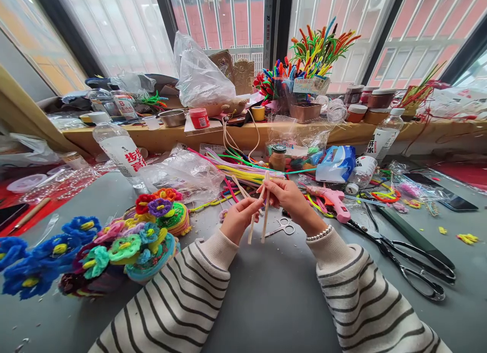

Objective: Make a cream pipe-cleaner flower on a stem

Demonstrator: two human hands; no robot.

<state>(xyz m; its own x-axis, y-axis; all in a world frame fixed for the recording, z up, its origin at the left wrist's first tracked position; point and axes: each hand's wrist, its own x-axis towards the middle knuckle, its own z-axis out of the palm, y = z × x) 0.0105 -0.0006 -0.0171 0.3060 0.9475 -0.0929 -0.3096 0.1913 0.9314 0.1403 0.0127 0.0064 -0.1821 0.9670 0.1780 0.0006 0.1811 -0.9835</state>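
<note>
Both of my hands meet over the middle of the table, pinching cream pipe cleaners (265, 222). My left hand (240, 217) holds them lower down, with strands sticking out past its fingers. Higher up and to the right, my right hand (286, 196) grips near their upper ends, its fingertips closed. Loose ends hang down below the fingers. How the strands cross between the fingertips is partly hidden. Just below my hands lie small scissors (284, 227) on the grey table (266, 302).
Pipe-cleaner flowers (125, 246) crowd the left. A pink glue gun (335, 201) and large black scissors (403, 256) lie right. Behind my hands are bundled pipe cleaners (239, 168), a plastic bag (182, 173), a brown jar (277, 159) and a water bottle (117, 150).
</note>
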